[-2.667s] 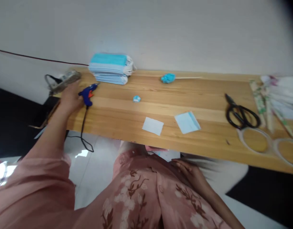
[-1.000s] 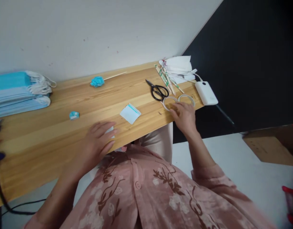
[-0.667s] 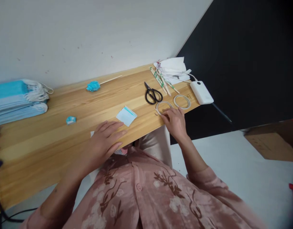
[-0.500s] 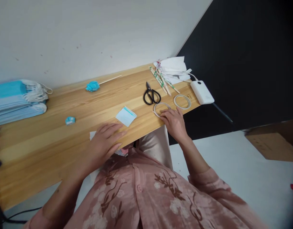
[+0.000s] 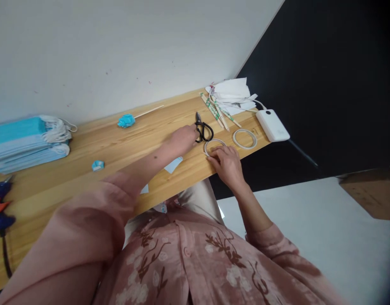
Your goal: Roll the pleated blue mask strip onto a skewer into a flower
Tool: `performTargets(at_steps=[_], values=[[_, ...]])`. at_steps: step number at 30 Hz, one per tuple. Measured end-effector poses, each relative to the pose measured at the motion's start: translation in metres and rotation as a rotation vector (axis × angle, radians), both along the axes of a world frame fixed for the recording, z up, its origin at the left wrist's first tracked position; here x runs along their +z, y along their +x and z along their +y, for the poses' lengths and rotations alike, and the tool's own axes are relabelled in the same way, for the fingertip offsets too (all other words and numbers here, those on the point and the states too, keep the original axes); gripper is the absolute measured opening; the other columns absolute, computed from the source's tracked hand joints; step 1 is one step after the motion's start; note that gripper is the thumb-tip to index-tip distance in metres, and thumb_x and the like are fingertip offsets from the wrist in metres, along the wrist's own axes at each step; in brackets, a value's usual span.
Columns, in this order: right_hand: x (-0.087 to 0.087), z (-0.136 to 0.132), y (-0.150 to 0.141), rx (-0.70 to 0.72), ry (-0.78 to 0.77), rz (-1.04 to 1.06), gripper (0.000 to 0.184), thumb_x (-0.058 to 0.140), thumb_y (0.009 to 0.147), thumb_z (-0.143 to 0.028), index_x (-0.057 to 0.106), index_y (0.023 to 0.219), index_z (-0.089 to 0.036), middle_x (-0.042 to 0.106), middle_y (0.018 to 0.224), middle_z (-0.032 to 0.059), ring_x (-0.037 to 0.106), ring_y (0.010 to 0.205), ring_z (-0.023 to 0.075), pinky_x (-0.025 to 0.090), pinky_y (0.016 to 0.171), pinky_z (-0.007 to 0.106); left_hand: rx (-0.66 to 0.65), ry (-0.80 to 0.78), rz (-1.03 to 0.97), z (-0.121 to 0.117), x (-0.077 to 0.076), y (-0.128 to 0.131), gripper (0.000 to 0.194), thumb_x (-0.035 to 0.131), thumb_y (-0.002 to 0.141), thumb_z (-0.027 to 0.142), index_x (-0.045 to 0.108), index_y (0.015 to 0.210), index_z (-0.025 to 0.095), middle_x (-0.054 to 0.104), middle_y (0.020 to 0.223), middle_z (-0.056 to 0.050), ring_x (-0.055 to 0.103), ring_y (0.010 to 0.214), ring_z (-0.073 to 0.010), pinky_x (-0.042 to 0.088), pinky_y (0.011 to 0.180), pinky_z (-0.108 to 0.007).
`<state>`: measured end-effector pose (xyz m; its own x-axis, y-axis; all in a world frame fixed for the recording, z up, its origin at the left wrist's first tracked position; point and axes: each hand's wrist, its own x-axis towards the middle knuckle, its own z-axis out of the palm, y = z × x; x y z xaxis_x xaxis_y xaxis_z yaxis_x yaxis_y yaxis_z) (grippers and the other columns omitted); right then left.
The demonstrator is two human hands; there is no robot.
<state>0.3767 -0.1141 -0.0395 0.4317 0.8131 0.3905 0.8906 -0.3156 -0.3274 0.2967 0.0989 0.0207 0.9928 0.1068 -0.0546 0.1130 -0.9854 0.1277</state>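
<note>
My left hand reaches across the table, its fingertips at the left handle loop of the black-handled scissors. Its fingers are partly hidden, so their grip on the loop is unclear. Fingers of my right hand are bent over the near rim of a thin roll of tape that lies flat just below the scissors. A second roll of tape lies to the right. Under my left forearm, a pale blue square piece is partly covered. Another white scrap shows beside my sleeve.
Blue face masks are stacked at the left, above a blue glue gun. A blue flower on a stick and a small folded blue piece lie on the table. Wrapped sticks, white papers and a white power bank are at right.
My left hand has moved from the table's front edge forward and right to the scissors, its forearm now over the blue piece. My right hand stays at the tape roll.
</note>
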Motion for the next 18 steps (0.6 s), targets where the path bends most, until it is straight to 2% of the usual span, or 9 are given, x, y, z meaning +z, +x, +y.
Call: performTargets(at_steps=[4,7,9,11,13,16,18], values=[[0.0,-0.001,-0.004,0.065,-0.024,0.012,0.014,0.062,0.1,-0.029,0.067,0.088,-0.024,0.077,0.109,0.0078,0.067,0.106,0.028,0.043,0.11,0.051,0.014,-0.023,-0.02,0.013,-0.008,0.013,0.017,0.06,0.099,0.02,0.075,0.105,0.013,0.07,0.116,-0.015,0.067,0.107,-0.0265,0.048,0.086,-0.033],[0.005,0.006,-0.004,0.116,-0.049,0.027,0.012,0.063,0.1,-0.03,0.069,0.092,-0.024,0.077,0.116,0.0073,0.068,0.111,0.0278,0.039,0.115,0.053,0.044,-0.044,-0.047,0.026,-0.011,0.028,0.018,0.06,0.099,0.021,0.074,0.108,0.014,0.069,0.118,-0.015,0.066,0.108,-0.0282,0.048,0.086,-0.035],[0.011,0.01,0.003,0.135,-0.062,0.024,0.012,0.062,0.101,-0.032,0.071,0.103,-0.024,0.076,0.125,0.008,0.066,0.119,0.0289,0.037,0.118,0.055,0.079,-0.053,-0.066,0.032,-0.013,0.039,0.019,0.059,0.099,0.02,0.074,0.108,0.013,0.068,0.119,-0.017,0.066,0.11,-0.0302,0.048,0.087,-0.037],[0.017,0.007,0.017,0.126,-0.052,0.001,0.024,0.06,0.102,-0.036,0.07,0.121,-0.025,0.073,0.134,0.0092,0.064,0.125,0.03,0.035,0.119,0.056,0.111,-0.061,-0.083,0.037,-0.014,0.044,0.021,0.058,0.099,0.02,0.073,0.112,0.012,0.068,0.121,-0.018,0.065,0.111,-0.0312,0.049,0.089,-0.038],[0.02,-0.004,0.038,0.053,-0.022,-0.028,0.034,0.055,0.104,-0.04,0.067,0.132,-0.024,0.071,0.138,0.011,0.063,0.128,0.0313,0.037,0.118,0.056,0.121,-0.083,-0.112,0.041,-0.013,0.041,0.027,0.06,0.099,0.023,0.069,0.122,0.013,0.066,0.126,-0.018,0.065,0.113,-0.0307,0.05,0.092,-0.038],[0.017,-0.028,0.07,-0.164,-0.026,-0.044,0.035,0.052,0.103,-0.038,0.071,0.126,-0.019,0.072,0.134,0.016,0.064,0.124,0.0359,0.045,0.108,0.058,0.034,-0.164,-0.155,0.047,-0.002,0.019,0.039,0.062,0.099,0.03,0.061,0.135,0.014,0.063,0.137,-0.017,0.062,0.123,-0.0304,0.049,0.102,-0.04],[0.01,-0.04,0.08,-0.242,-0.061,-0.034,0.032,0.054,0.101,-0.036,0.074,0.117,-0.018,0.073,0.13,0.0182,0.066,0.12,0.0383,0.048,0.103,0.059,-0.061,-0.206,-0.13,0.047,0.014,-0.006,0.04,0.06,0.099,0.031,0.061,0.136,0.016,0.063,0.14,-0.015,0.06,0.128,-0.0302,0.047,0.108,-0.042]])
